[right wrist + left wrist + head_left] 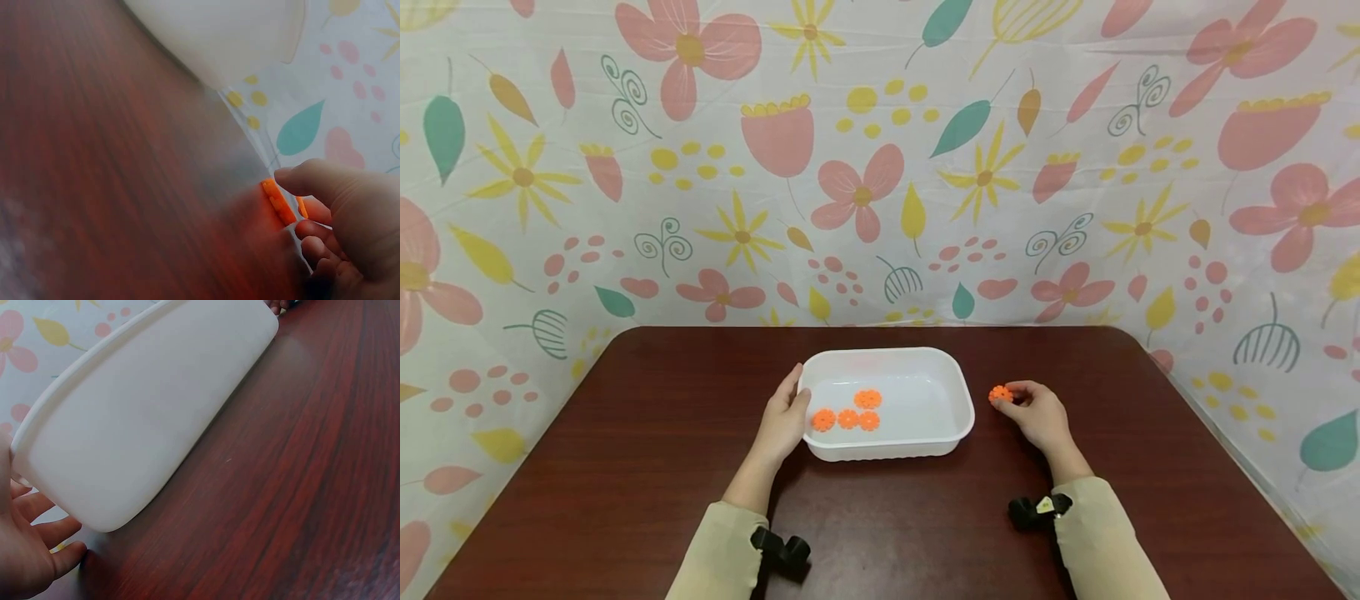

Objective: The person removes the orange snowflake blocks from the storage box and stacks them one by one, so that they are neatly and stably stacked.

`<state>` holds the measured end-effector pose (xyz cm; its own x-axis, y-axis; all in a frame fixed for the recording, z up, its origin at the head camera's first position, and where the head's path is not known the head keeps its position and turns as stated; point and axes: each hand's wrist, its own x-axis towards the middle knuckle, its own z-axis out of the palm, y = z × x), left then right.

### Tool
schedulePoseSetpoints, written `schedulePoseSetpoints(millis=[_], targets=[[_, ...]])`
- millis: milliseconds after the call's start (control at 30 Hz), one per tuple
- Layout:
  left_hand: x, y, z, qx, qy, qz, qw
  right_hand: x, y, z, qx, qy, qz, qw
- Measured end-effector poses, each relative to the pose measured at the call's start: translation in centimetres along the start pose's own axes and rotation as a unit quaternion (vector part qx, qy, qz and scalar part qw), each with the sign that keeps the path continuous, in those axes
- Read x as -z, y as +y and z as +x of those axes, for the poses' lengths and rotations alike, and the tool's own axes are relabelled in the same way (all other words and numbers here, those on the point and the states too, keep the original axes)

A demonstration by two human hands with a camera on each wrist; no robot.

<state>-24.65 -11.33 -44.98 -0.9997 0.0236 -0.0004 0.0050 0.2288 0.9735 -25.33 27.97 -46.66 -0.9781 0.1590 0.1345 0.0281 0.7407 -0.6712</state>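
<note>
A white plastic tub (887,450) stands on the table with several orange flower-shaped discs (823,419) lying in its left half. My left hand (784,421) grips the tub's left end, thumb over the rim and fingers against the outside. In the left wrist view these fingers (53,531) show beside the tub's corner. To the right of the tub, apart from it, my right hand (1037,412) pinches an orange flower-shaped disc (1000,394) between thumb and fingers. The right wrist view shows that disc (278,201) edge-on; a second orange edge (302,207) shows behind it.
The dark red-brown wooden table (625,467) carries the tub. Behind it hangs a white cloth (880,275) printed with flowers and leaves. A black strap-on device (782,550) sits at the left wrist, another black device (1037,510) at the right.
</note>
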Motion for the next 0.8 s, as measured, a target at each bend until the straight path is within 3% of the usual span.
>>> schedulePoseSetpoints(millis=[333, 800], targets=[[0.02, 0.05, -0.16, -0.002, -0.001, 0.005, 1.0, -0.14, -0.02, 0.12, 0.006, -0.004, -0.026, 1.0], [-0.01, 0.16, -0.14, 0.002, 0.001, 0.006, 1.0, -0.09, -0.18, 0.25, -0.002, -0.013, -0.023, 1.0]])
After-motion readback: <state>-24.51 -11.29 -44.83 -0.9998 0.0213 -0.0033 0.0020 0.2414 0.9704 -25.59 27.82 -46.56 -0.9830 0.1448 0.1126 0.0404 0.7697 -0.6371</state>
